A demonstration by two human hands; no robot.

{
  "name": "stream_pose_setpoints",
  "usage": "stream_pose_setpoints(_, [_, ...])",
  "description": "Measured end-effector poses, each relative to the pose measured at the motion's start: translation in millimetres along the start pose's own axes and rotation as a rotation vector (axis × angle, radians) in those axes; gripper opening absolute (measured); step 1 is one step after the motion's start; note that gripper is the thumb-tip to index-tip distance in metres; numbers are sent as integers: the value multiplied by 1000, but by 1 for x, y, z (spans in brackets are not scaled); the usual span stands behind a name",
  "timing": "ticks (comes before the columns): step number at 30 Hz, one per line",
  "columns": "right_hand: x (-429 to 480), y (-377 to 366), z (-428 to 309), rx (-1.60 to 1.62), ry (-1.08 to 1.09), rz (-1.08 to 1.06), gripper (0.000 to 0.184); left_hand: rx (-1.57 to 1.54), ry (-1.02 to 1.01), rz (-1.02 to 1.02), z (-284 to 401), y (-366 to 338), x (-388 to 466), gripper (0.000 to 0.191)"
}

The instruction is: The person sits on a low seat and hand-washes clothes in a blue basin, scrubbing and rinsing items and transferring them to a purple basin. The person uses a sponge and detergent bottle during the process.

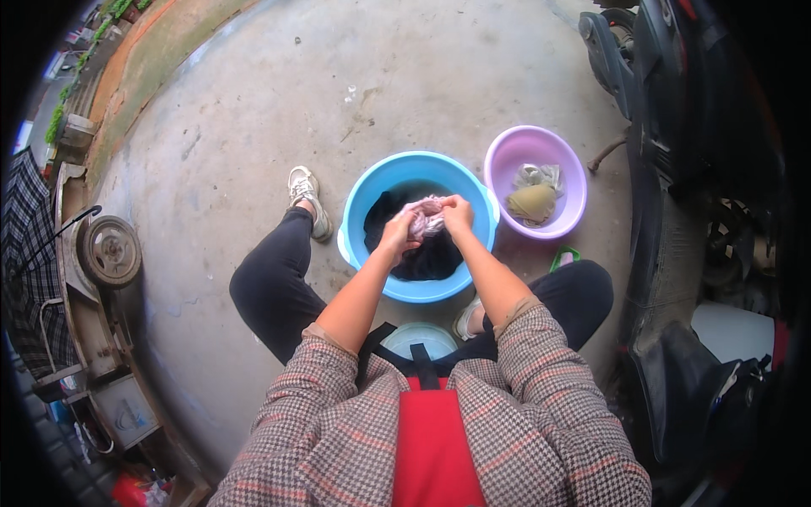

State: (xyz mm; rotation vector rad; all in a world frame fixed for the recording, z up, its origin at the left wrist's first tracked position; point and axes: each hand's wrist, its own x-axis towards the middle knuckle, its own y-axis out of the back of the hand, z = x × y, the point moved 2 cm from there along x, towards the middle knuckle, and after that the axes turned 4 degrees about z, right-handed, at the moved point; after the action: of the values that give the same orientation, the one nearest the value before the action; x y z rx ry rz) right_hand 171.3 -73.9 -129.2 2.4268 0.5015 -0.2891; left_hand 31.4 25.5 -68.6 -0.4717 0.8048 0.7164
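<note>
Over a blue plastic basin (419,290) on the concrete floor, both my hands grip a bunched pale pink cloth (426,214). My left hand (397,234) holds its left side, with the fingers curled around it. At its upper right, my right hand (457,214) pinches the cloth. Dark fabric (431,260) lies in the basin beneath, with dark water near the far wall. Part of the cloth is hidden behind my fingers.
To the right stands a purple basin (575,212) holding an olive cloth (532,203) and a pale crumpled item (538,176). A green-rimmed object (564,257) lies beside my right knee. A scooter (659,253) lines the right side; a cart wheel (111,251) and a checked umbrella (28,215) are left.
</note>
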Motion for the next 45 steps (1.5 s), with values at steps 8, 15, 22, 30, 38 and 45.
stream_pose_setpoints(8, [20, 5, 26, -554, 110, 3, 23, -312, 161, 282, -10, 32, 64, 54])
stream_pose_setpoints(15, [29, -54, 22, -787, 653, -92, 46, -347, 232, 191, -42, 21, 78, 24])
stream_pose_setpoints(22, [39, -88, 22, -963, 413, -79, 40, -301, 186, 168, -30, 3, 81, 49])
stream_pose_setpoints(30, [43, -66, 19, -411, 138, -340, 37, -339, 293, 95, -17, -9, 70, 73])
stream_pose_setpoints(38, [-33, -87, -23, 216, 128, -76, 43, -764, 166, -183, -45, 5, 104, 21])
stream_pose_setpoints(45, [-49, -86, -32, 292, 91, -47, 22, -845, 60, -240, -63, 12, 117, 22])
